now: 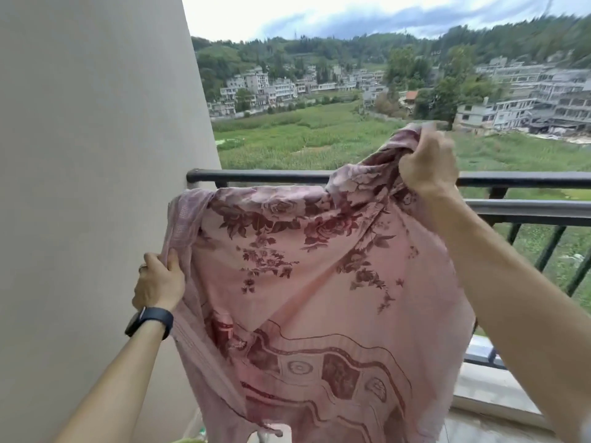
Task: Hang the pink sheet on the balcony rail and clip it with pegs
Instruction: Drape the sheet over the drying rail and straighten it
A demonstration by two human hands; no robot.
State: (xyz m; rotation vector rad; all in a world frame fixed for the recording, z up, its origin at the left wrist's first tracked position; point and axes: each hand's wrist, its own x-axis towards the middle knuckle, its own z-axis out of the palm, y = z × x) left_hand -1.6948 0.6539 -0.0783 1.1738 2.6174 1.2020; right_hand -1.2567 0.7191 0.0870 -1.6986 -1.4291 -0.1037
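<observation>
The pink sheet (313, 282), printed with dark red flowers, hangs spread out in front of me, held up before the black balcony rail (256, 176). My left hand (160, 281) grips its left edge at about waist height, near the wall. My right hand (427, 164) is raised higher and clutches a bunched part of the top edge at rail level. The sheet's upper edge lies just below the top rail and covers part of the rail behind it. No pegs are in view.
A plain beige wall (96, 187) fills the left side right up to the rail's end. A second lower bar (527, 211) and vertical black balusters (548, 247) run to the right. The pale balcony ledge (499, 398) is below. Fields and buildings lie beyond.
</observation>
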